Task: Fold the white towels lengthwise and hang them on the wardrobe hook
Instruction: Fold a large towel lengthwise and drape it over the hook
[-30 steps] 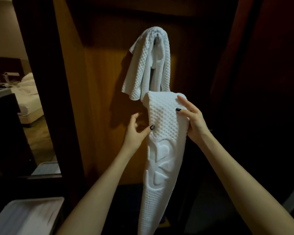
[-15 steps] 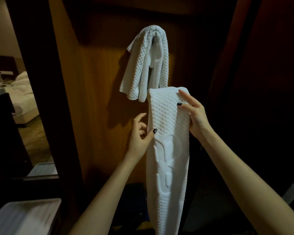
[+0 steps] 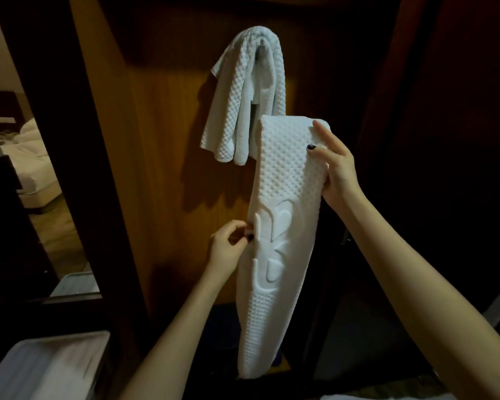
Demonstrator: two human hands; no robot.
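A white waffle towel (image 3: 244,105) hangs draped over the wardrobe hook (image 3: 261,49) on the wooden panel. In front of it I hold a second white towel (image 3: 283,226), folded into a long narrow strip with raised letters, hanging down. My right hand (image 3: 337,166) grips its upper right edge, thumb on the front. My left hand (image 3: 228,245) pinches its left edge about halfway down. The hook is mostly hidden by the hung towel.
The wooden wardrobe panel (image 3: 162,168) stands straight ahead, with a dark door frame (image 3: 49,140) on the left. A bed (image 3: 35,168) shows through the opening at left. A pale tray-like surface (image 3: 41,368) lies at the bottom left. The wardrobe's right side is dark.
My left hand has slid down the towel's left edge and now pinches it. The right hand keeps its hold near the top, and the towel strip hangs slightly more slanted.
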